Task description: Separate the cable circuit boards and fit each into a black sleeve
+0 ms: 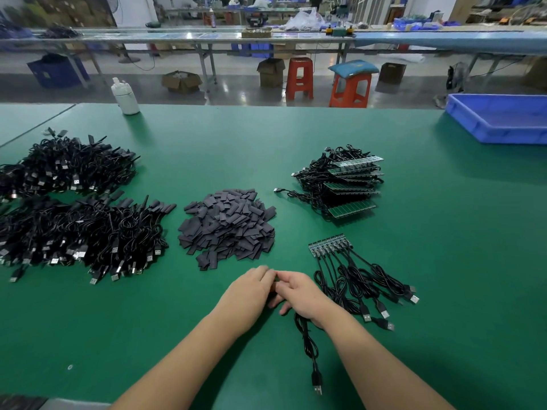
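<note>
Step in hand: sleeving one board; left hand [251, 287] and right hand [299, 292] meet, fingers curled on a small piece mostly hidden; its cable [310, 350] trails toward the viewer.
Next move: likely seat the sleeve fully, then set it aside.
Black sleeves [228, 226]: one heap, uncounted.
Joined board strip [327, 245]: one, just beside the right hand.
Stacked strips [346, 184]: one pile, about six.
Cable heaps [77, 202]: two.

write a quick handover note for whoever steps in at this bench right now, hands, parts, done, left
Left hand and right hand meet low at centre, pinching something small between them; it is hidden, probably a board going into a sleeve. Its cable trails toward you from under the right hand.
Loose black sleeves are piled ahead of the hands.
One joined strip of boards with its cables lies right of the hands, not yet separated.
More joined strips are stacked behind it.
Two heaps of black cables lie at left, apparently finished.
Left: finish this piece, then split and sleeve the remaining strips.
</note>
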The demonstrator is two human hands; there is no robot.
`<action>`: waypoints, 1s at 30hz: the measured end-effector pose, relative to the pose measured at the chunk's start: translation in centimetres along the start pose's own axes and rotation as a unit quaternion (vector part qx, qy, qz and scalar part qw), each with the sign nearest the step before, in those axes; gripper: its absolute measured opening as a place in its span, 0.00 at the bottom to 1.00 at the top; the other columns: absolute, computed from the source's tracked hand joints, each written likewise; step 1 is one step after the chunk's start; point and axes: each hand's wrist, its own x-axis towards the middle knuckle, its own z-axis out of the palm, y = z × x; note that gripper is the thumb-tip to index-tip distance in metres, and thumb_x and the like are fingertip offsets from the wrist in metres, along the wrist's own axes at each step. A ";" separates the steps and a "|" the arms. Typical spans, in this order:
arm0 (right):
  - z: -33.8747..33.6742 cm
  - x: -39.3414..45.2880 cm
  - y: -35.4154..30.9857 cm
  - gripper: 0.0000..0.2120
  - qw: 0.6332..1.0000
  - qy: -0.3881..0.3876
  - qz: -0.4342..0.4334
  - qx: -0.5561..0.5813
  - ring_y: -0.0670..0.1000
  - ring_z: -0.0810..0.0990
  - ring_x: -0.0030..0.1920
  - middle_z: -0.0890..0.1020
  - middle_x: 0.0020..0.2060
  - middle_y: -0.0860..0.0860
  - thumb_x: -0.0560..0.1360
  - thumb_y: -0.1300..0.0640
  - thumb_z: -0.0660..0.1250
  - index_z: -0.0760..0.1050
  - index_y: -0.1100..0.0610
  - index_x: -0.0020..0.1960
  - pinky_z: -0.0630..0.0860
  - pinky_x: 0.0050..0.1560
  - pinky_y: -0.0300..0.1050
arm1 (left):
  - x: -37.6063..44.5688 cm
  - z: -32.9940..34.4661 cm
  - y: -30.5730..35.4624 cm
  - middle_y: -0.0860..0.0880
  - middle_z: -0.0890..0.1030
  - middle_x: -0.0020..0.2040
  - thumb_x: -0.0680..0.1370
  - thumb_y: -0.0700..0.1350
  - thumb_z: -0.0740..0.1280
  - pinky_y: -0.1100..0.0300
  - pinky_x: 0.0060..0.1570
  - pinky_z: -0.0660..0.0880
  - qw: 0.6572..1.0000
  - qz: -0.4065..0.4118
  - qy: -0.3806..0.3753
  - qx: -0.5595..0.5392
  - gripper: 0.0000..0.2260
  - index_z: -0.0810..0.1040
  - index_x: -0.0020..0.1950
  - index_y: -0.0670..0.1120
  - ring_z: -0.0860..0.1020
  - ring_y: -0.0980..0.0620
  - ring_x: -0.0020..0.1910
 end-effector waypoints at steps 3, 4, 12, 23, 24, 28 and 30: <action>0.2 -0.1 0.2 0.15 0.998 0.034 -0.001 0.060 0.47 0.81 0.36 0.82 0.48 0.55 0.83 0.66 0.57 0.72 0.61 0.68 0.78 0.33 0.38 | -0.2 -0.1 0.9 0.50 0.64 0.73 0.78 0.35 0.62 0.62 0.59 0.70 0.968 -0.091 0.106 -0.209 0.29 0.60 0.77 0.48 0.73 0.54 0.61; 0.2 0.0 0.2 0.14 0.994 0.052 -0.002 0.092 0.47 0.81 0.36 0.83 0.48 0.56 0.83 0.66 0.58 0.74 0.62 0.66 0.78 0.34 0.38 | -0.2 -0.2 1.3 0.52 0.66 0.71 0.79 0.36 0.62 0.62 0.60 0.70 0.939 -0.136 0.147 -0.278 0.27 0.60 0.77 0.49 0.74 0.58 0.59; 0.1 1.4 -2.0 0.08 0.816 0.132 -0.069 0.559 0.55 0.84 0.50 0.83 0.50 0.60 0.82 0.66 0.57 0.74 0.65 0.56 0.82 0.49 0.44 | -0.9 -0.5 2.7 0.51 0.86 0.44 0.79 0.42 0.68 0.53 0.52 0.80 0.846 -0.209 0.044 -0.488 0.05 0.82 0.53 0.47 0.84 0.52 0.42; -8.3 3.3 -1.3 0.19 0.847 0.197 -0.024 -0.492 0.54 0.73 0.67 0.77 0.67 0.52 0.84 0.53 0.55 0.71 0.55 0.72 0.71 0.68 0.51 | -1.8 -8.3 -8.4 0.53 0.85 0.44 0.74 0.42 0.74 0.60 0.47 0.79 0.828 -0.295 0.195 -0.436 0.06 0.84 0.49 0.53 0.83 0.55 0.43; -9.6 3.2 -0.7 0.20 0.832 0.170 0.014 -0.528 0.55 0.69 0.71 0.73 0.71 0.53 0.84 0.54 0.54 0.67 0.55 0.74 0.67 0.71 0.52 | -2.0 -9.4 -10.5 0.54 0.85 0.43 0.74 0.43 0.74 0.59 0.47 0.79 0.836 -0.308 0.227 -0.392 0.06 0.84 0.49 0.53 0.83 0.55 0.44; -12.2 3.0 0.3 0.24 0.794 0.111 0.068 -0.593 0.57 0.61 0.75 0.63 0.77 0.54 0.85 0.50 0.53 0.58 0.56 0.78 0.61 0.75 0.53 | -2.4 -12.0 -17.9 0.50 0.84 0.46 0.77 0.45 0.71 0.55 0.49 0.79 0.842 -0.375 0.323 -0.216 0.05 0.83 0.52 0.50 0.81 0.52 0.43; -12.5 3.2 0.0 0.25 0.772 0.125 0.068 -0.620 0.58 0.63 0.73 0.67 0.75 0.54 0.84 0.48 0.56 0.59 0.55 0.78 0.64 0.72 0.54 | -2.2 -11.8 -21.1 0.44 0.85 0.50 0.78 0.44 0.70 0.50 0.54 0.78 0.857 -0.408 0.290 -0.125 0.09 0.83 0.56 0.44 0.81 0.44 0.48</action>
